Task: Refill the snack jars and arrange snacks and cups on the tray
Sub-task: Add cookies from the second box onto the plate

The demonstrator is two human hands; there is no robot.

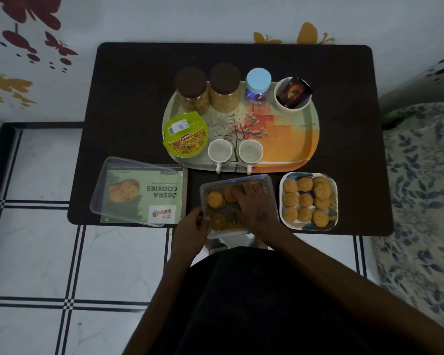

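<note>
A clear plastic cookie box [267,183] sits at the table's front edge with a few round cookies [215,199] inside. My left hand [192,225] grips the box's left edge. My right hand [253,203] reaches into the box, fingers curled over a cookie. To the right a square plate [283,219] holds several cookies. Behind stands the printed tray [292,139] with two brown-lidded snack jars [191,90] [224,87], a blue-lidded jar [258,84], a white bowl [280,98] holding a dark packet, a green snack packet [186,135] and two white cups [219,152] [250,152].
The box's clear lid [108,193] lies at the front left on a green "Jeera Cookies" sleeve [159,190]. The dark table [128,98] stands against a white wall. A patterned bed [420,188] is at the right, tiled floor [36,252] at the left.
</note>
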